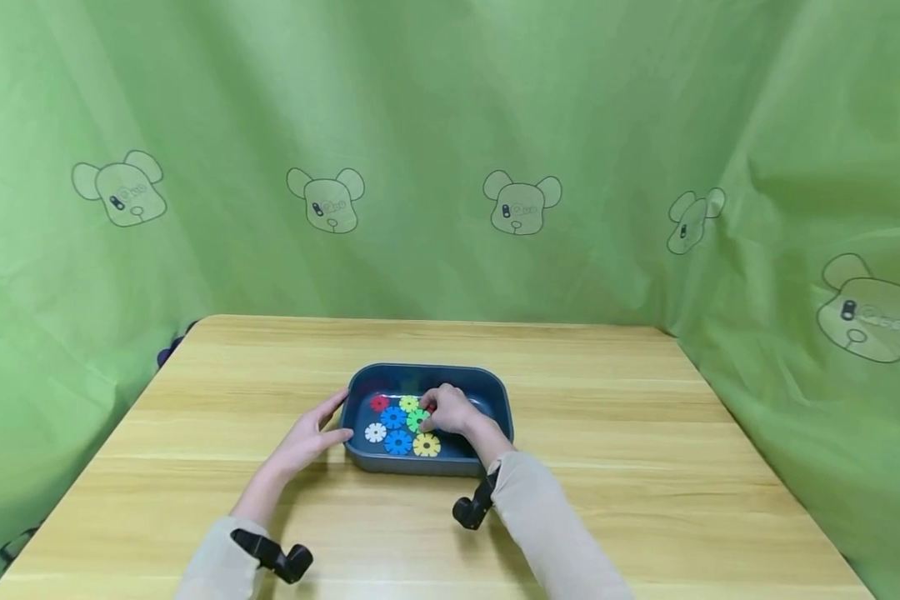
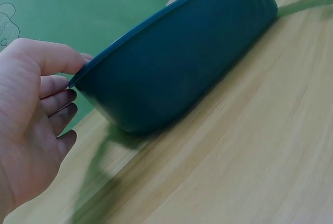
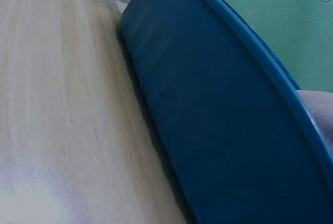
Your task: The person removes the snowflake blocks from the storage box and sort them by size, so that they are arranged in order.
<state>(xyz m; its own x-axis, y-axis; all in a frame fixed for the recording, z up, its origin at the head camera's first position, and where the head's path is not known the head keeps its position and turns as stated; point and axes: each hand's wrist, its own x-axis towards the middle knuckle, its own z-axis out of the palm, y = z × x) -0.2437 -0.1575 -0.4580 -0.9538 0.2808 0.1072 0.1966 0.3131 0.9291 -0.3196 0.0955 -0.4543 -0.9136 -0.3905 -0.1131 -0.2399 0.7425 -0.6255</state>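
Observation:
A dark blue basin (image 1: 427,467) stands on the table with several flat notched flower discs on its floor. Among them are a white disc (image 1: 375,432), a blue disc (image 1: 398,442), a yellow disc (image 1: 427,445) and a red disc (image 1: 378,403). My left hand (image 1: 311,435) holds the basin's left rim, thumb over the edge and the other fingers along the outside wall. Reaching in over the near right side, my right hand (image 1: 453,412) has thumb and fingertips at the edges of a green disc (image 1: 417,421). A red piece shows partly under those fingers.
The wooden table (image 1: 645,467) extends around the basin on all sides. A green curtain (image 1: 427,275) with bear-head prints hangs behind it and along both sides. Each wrist wears a black camera mount (image 1: 474,504).

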